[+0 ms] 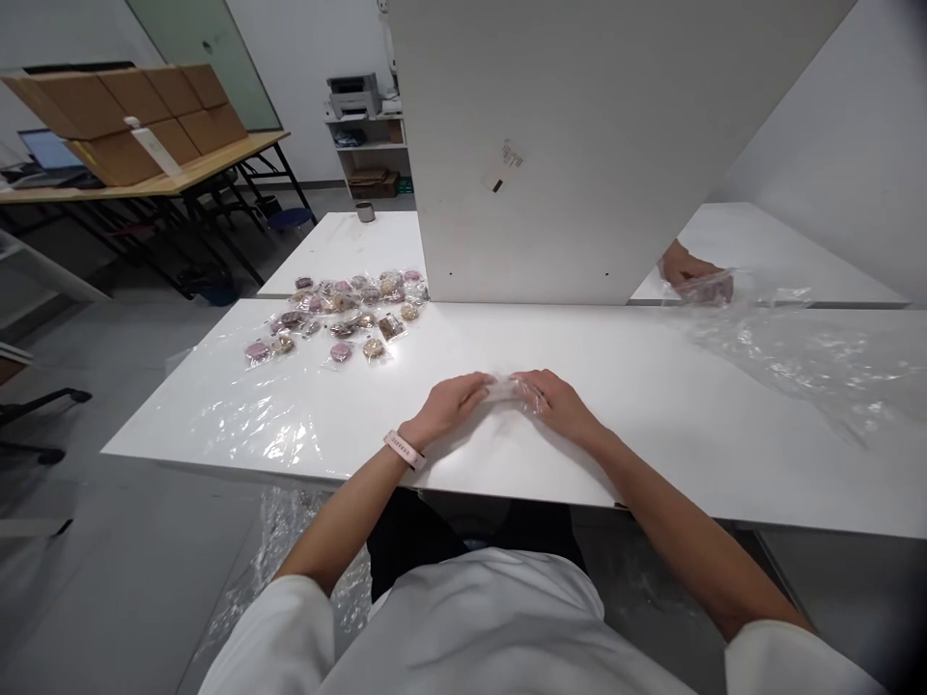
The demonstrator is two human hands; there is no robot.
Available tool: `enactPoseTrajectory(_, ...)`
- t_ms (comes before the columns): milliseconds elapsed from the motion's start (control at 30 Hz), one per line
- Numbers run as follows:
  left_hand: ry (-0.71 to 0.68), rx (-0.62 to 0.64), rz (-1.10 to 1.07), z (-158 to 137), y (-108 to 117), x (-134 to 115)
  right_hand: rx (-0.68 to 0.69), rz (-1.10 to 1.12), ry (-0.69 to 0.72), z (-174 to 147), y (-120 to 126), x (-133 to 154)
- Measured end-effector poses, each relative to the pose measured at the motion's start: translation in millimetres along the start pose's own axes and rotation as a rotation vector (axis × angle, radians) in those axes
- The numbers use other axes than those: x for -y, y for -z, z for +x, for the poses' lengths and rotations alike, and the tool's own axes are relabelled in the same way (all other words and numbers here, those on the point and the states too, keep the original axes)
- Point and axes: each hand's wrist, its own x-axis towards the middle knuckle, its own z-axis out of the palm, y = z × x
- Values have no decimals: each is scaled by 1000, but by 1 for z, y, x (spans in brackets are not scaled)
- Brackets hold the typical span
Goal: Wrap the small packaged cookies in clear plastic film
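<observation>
Above the white table [623, 425], my left hand [455, 401] and my right hand [556, 401] pinch a small piece of clear plastic [505, 389] from both sides. It looks like a little transparent bag or wrap, but its exact kind is hard to make out. Fingers of both hands are closed on its edges, and the plastic stretches between them. A pale pink band circles my left wrist. Left of my hands lies a spread of small round pieces in clear wrappers [340, 304], pink, brown and beige.
A tall white panel [550, 193] rises behind my hands. Another person's hand [695, 275] touches a large crumpled plastic sheet [803, 338] on the right. More clear film [253, 425] covers the table's left end. Cardboard boxes [137, 116] stand on a wooden table farther back.
</observation>
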Motion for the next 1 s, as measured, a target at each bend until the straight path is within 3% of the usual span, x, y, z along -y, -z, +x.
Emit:
enactPoseTrajectory(100,199,17,5,20,2,1,23,2,-234,13,5,5)
enactPoseTrajectory(167,227,10,101,31,-1,4,-38,-108,-260,17,4,5)
enactPoseTrajectory(267,200,-72,187,45,-8,9,-187,-250,-34,20,-3,2)
enactPoseTrajectory(333,235,-86,111,50,-9,12,-103,-246,179,21,-10,-1)
enactPoseTrajectory(400,304,-65,-91,52,-7,15,51,-222,298,20,-17,-5)
enactPoseTrajectory(467,357,-89,-327,51,-4,18,107,-218,306,17,-22,-10)
enactPoseTrajectory(600,385,-193,-530,47,-2,25,7,-229,247,-4,-16,-25)
enactPoseTrajectory(700,391,-222,-437,49,-9,27,-143,-229,130,-26,3,-48)
enactPoseTrajectory(800,342,-236,-270,55,-18,26,-407,-195,-161,-33,35,-87)
enactPoseTrajectory(900,298,-212,-163,61,-22,25,-716,-146,-491,-5,85,-135)
enactPoseTrajectory(1000,266,-200,-98,64,-22,27,-880,-257,-551,49,138,-177)
